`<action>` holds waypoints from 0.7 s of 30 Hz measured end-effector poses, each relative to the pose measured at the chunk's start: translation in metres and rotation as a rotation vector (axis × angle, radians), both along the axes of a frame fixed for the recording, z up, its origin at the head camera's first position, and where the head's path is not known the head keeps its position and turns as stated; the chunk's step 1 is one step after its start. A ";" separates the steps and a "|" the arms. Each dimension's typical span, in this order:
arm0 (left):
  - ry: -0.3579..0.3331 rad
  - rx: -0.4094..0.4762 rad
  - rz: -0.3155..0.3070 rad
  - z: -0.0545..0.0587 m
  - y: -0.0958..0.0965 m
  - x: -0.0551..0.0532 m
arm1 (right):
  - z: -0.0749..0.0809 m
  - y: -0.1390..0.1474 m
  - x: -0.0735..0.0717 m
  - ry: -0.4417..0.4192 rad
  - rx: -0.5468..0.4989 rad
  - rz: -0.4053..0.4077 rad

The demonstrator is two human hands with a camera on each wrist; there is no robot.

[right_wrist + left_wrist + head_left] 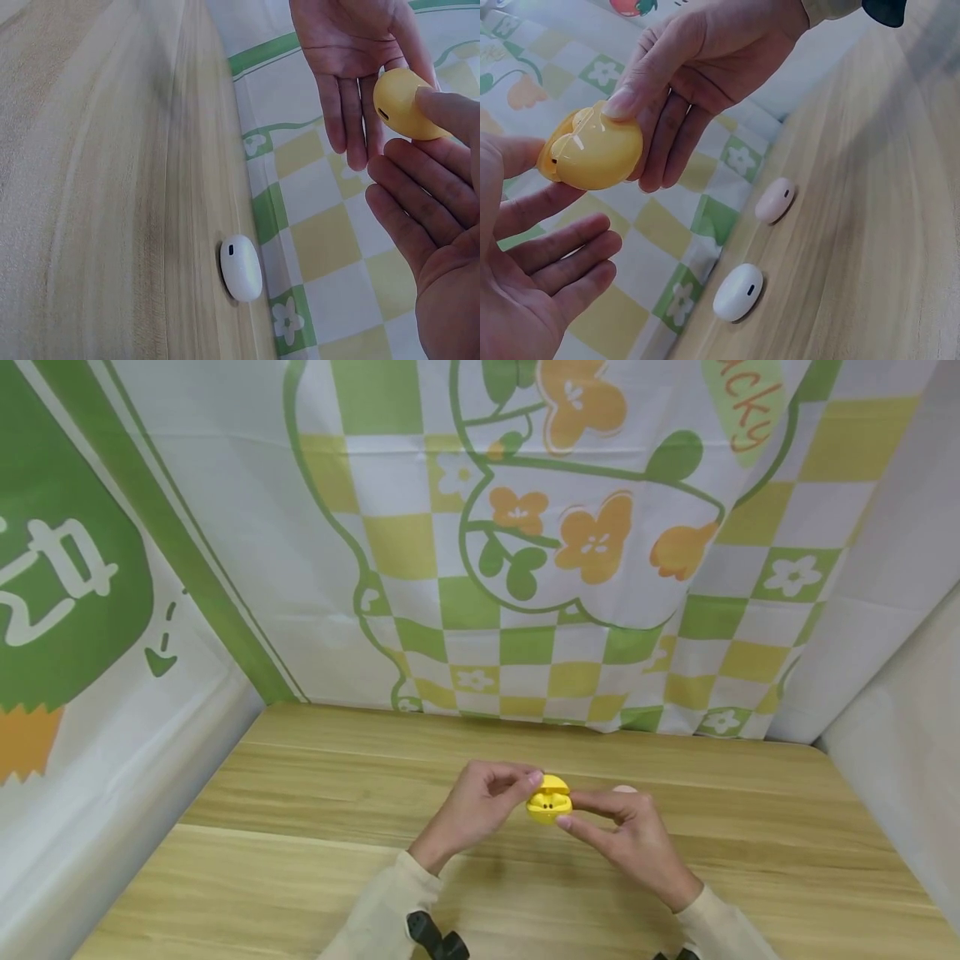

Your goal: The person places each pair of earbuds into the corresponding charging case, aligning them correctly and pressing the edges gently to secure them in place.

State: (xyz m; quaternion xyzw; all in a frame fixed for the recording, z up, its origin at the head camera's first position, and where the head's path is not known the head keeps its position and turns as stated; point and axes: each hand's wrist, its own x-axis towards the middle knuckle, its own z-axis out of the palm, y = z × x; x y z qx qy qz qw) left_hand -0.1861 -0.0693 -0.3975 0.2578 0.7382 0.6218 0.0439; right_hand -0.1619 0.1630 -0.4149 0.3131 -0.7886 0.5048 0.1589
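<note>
A yellow earbud case (pixel 549 810) is held above the table with its lid raised, and yellow earbuds seem to sit inside. My left hand (pixel 483 802) pinches the lid side between thumb and finger. From the other side, my right hand (pixel 630 839) grips the lower shell with thumb and index finger. In the left wrist view, the glossy case (pixel 604 154) is between both hands, the remaining fingers of each extended. The right wrist view shows a dark port slot on the case (pixel 405 105).
On the wooden table (pixel 300 877) lie a pink case (pixel 775 200) and a white case (pixel 739 292), apart from each other. A checked, flower-printed curtain (pixel 525 643) hangs along the back edge. More printed cloth (pixel 67 568) hangs at the left.
</note>
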 end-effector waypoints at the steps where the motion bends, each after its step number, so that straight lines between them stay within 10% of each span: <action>1: 0.000 0.001 -0.001 0.000 0.000 0.000 | 0.000 0.000 0.000 0.002 0.003 -0.005; 21: 0.061 -0.085 0.014 0.005 0.000 0.009 | 0.002 0.002 0.000 -0.127 -0.054 -0.020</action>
